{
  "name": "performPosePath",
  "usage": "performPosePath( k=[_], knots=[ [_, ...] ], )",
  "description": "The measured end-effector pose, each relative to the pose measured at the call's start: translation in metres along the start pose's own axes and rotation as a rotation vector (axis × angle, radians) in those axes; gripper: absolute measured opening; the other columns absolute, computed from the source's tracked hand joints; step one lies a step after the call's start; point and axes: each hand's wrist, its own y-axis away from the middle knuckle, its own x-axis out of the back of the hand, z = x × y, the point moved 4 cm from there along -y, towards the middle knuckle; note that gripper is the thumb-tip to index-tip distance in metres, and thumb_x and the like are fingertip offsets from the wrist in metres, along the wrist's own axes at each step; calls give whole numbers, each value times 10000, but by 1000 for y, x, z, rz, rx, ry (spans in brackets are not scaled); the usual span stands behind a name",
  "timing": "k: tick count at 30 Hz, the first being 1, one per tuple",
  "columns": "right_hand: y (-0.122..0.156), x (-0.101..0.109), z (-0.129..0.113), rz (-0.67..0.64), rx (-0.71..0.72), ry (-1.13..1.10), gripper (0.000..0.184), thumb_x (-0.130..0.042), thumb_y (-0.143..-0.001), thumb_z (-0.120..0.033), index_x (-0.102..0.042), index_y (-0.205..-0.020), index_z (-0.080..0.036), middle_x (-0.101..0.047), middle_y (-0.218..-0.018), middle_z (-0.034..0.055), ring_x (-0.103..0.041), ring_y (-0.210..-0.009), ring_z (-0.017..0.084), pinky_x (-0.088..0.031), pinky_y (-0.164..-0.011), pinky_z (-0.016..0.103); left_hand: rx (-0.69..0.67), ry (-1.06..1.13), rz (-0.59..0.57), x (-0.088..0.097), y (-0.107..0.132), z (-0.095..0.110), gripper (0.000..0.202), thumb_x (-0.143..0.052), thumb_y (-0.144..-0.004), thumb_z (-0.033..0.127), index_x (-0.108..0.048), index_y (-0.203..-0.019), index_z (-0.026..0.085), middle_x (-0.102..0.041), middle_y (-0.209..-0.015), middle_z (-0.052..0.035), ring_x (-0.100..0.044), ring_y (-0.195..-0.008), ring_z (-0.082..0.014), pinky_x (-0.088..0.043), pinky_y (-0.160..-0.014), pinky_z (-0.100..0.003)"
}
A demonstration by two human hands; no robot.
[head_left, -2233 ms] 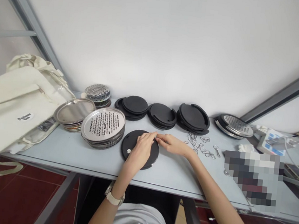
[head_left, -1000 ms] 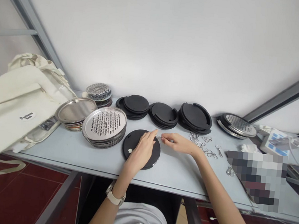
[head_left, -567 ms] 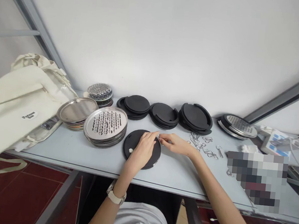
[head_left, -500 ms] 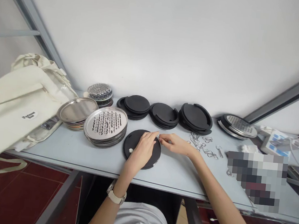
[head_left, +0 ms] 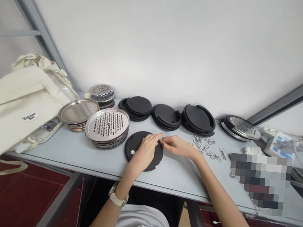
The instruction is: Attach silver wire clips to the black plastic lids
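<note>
A round black disc [head_left: 135,144] lies flat on the pale table [head_left: 83,155] in front of me. My left hand [head_left: 145,153] rests on the disc with its fingers pressed down near the far right rim. My right hand [head_left: 177,145] sits just right of the disc, fingers pinched on a small metal clip [head_left: 161,140] at the disc's rim. The two hands almost touch there. A scatter of loose metal clips [head_left: 204,147] lies to the right of my right hand.
Stacks of black discs [head_left: 167,115] line the wall, with perforated metal plates [head_left: 107,125], plain metal plates [head_left: 77,111] and a smaller grater stack [head_left: 100,92] at left. A cream tote bag [head_left: 15,104] covers the left end. Another metal-and-black stack [head_left: 240,127] stands at right.
My right hand has drawn closer to the disc's rim, and the fingers of both hands have met there again. The camera view shifted slightly.
</note>
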Motion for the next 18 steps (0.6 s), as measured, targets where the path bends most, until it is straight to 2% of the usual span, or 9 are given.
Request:
performPosePath(
  k=[6,18],
  knots=[
    [0,0,-3,-3,21,31,194,-415,-848,-251,-396,-664,-194,-366,-570,-66,-286,-515,89,-246,-502,241,-1,-7,3,0,-1,0,428,-339,-925,74,-461,-1309,218,-578,-1261,-91,-511,-1171,-215,-416,-1000,-429],
    [-1,-1,0,-19,-11,67,252,-396,-844,-231,-347,-599,-194,-348,-536,-63,-293,-504,90,-256,-499,247,2,0,0,-1,0,-1,424,-344,-935,74,-450,-1319,219,-569,-1275,-81,-499,-1178,-206,-404,-1008,-413]
  ],
)
